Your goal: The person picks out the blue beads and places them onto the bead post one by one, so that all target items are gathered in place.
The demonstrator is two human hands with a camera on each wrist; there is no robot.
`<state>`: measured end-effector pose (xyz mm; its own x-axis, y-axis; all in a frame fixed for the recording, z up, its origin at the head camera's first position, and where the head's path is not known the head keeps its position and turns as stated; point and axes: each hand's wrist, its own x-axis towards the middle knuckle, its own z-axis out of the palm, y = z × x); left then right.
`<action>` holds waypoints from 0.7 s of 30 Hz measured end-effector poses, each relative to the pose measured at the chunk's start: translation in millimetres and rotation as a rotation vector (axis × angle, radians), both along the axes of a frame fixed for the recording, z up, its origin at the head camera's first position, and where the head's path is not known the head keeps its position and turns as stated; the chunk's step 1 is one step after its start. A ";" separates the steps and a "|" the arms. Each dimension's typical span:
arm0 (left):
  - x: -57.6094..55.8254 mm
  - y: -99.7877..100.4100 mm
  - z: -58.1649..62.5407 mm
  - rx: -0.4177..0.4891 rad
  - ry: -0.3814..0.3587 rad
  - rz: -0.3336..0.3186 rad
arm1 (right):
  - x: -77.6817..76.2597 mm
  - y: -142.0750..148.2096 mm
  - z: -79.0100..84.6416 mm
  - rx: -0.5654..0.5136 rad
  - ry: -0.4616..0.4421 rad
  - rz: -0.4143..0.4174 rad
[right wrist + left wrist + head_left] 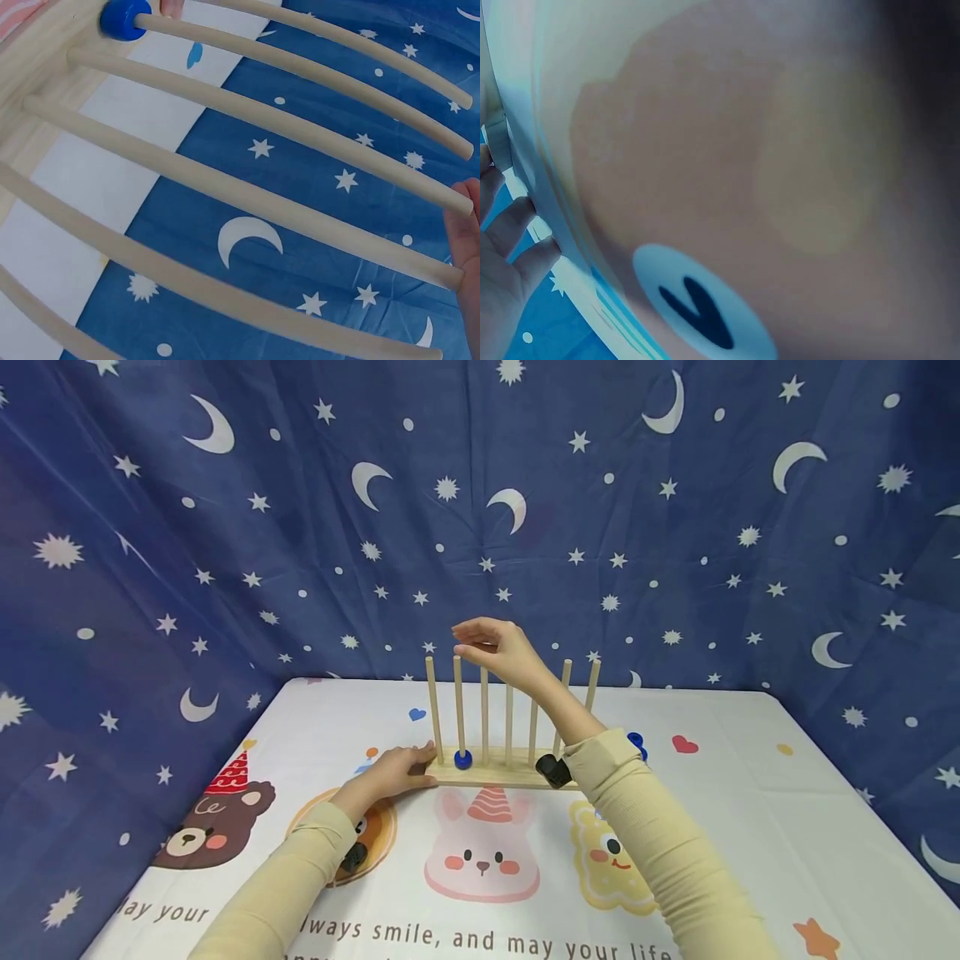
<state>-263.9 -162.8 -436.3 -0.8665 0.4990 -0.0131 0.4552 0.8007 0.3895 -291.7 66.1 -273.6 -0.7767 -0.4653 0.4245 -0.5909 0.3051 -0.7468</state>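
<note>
A wooden peg rack (487, 774) stands on the table, with several upright pegs rising from its base. One blue ring (462, 760) sits at the foot of the second peg from the left; the right wrist view shows the same blue bead-like ring (124, 19). At the base's left end, my left hand (401, 770) holds it, thumb in front and fingers behind. Above the peg tops is my right hand (498, 647), its thumb and fingers bent and apart, with nothing visible between them. The fingers (466, 225) appear beside the peg tops in the right wrist view.
More blue pieces (637, 743) lie behind the right sleeve, beyond the rack's right end. A white printed cloth (720, 827) covers the table. Blue star-patterned curtain (480, 527) hangs at the back and sides. Black wrist cameras (553, 770) are worn on both wrists.
</note>
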 end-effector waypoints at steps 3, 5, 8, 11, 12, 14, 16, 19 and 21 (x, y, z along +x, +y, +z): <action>-0.8 1.8 0.7 0.008 -0.016 0.004 | 2.0 2.5 -0.2 -0.013 0.021 0.002; -0.7 1.9 1.3 0.000 -0.015 0.007 | 4.2 3.0 -0.2 -0.008 0.043 0.007; 0.4 -0.4 1.5 -0.009 -0.013 0.020 | 7.5 0.8 -0.6 0.004 0.069 0.018; 1.2 -2.2 1.7 -0.013 -0.008 0.023 | 10.1 -0.6 -0.5 0.016 0.091 0.014; 1.1 -2.3 1.7 -0.011 -0.010 0.026 | 11.0 -0.4 -0.3 0.018 0.097 0.010; 0.9 -2.1 1.6 -0.005 -0.009 0.028 | 12.2 1.0 -0.4 0.024 0.109 -0.004; 0.0 -1.5 1.1 0.004 -0.016 0.032 | 13.7 3.1 -0.6 0.023 0.122 -0.016; -0.8 -0.6 0.3 0.006 -0.019 0.028 | 17.2 7.3 -1.2 0.004 0.139 -0.037; -1.5 0.1 0.1 0.004 -0.020 0.029 | 19.7 10.0 -1.5 -0.016 0.149 -0.050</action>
<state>-265.4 -162.7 -436.2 -0.8800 0.4741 -0.0289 0.4242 0.8118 0.4014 -272.0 76.1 -275.0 -0.7264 -0.4199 0.5441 -0.6801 0.3256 -0.6568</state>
